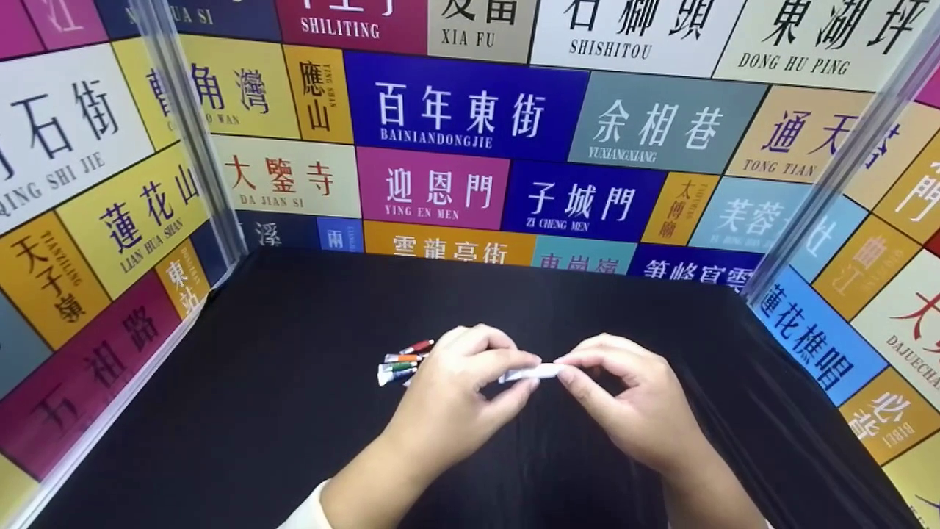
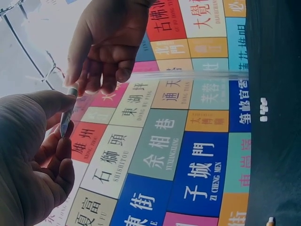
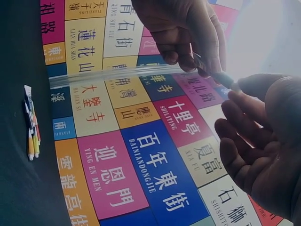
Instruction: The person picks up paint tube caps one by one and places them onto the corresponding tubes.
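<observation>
A small white paint tube (image 1: 540, 372) is held between the two hands, above the black tabletop. My left hand (image 1: 470, 382) pinches its body between thumb and fingers. At the other end, the thumb and index finger of my right hand (image 1: 635, 397) grip the pale cap end (image 3: 230, 84). The tube slants in the left wrist view, its flat tail (image 2: 63, 129) pointing down past the left fingers. Several paint tubes (image 1: 400, 366) with red, orange and green bands lie together beyond the left hand, partly hidden by it.
Small white pieces (image 2: 263, 109) that look like caps lie in a cluster on the black cloth (image 1: 308, 411). Clear panels (image 1: 198, 139) and walls of coloured place-name signs (image 1: 463, 110) enclose the table at the back and both sides.
</observation>
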Action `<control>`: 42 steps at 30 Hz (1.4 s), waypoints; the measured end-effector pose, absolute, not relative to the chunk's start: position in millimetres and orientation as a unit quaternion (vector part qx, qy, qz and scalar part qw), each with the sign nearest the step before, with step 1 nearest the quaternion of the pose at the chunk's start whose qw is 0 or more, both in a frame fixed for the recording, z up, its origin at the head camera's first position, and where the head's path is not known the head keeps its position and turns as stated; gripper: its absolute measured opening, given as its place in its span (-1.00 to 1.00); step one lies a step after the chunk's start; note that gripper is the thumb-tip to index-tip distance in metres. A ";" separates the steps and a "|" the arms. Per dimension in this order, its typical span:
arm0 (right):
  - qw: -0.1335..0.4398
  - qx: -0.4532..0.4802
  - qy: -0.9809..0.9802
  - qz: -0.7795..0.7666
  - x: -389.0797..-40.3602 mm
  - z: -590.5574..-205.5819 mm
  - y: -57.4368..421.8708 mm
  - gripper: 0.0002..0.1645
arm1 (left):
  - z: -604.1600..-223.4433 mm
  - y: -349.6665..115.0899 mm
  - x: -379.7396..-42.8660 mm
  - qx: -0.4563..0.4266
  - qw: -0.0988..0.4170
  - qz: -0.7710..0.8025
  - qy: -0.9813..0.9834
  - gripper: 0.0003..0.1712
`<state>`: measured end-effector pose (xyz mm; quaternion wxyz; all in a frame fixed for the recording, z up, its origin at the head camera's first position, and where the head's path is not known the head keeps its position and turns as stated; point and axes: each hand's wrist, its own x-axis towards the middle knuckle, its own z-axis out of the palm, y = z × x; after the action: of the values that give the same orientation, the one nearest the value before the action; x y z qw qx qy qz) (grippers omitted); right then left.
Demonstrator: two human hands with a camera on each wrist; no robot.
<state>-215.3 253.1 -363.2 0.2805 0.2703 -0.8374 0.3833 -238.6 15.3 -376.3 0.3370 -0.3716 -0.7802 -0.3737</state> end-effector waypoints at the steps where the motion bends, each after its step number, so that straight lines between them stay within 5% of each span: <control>1: 0.275 0.264 -0.841 0.383 -215.2 -363.2 253.4 -0.80 | -376.5 15.4 -238.5 -0.371 0.337 -0.374 -0.780 -0.83; 6: 0.270 0.262 -0.844 0.383 -215.9 -363.6 254.6 -0.80 | -377.0 15.4 -238.6 -0.371 0.338 -0.372 -0.781 -0.82; 17: 0.313 0.374 -0.779 0.395 -220.7 -362.2 255.5 -0.42 | -376.4 13.2 -240.1 -0.364 0.345 -0.370 -0.782 -0.80; 42: 0.316 0.321 -0.809 0.378 -219.2 -365.7 252.3 -0.59 | -376.5 13.0 -239.5 -0.373 0.317 -0.377 -0.786 -0.82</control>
<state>-219.2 252.3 -365.7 0.3162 0.3210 -0.8087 0.3782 -239.5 13.0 -376.5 0.3166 -0.3731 -0.7861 -0.3775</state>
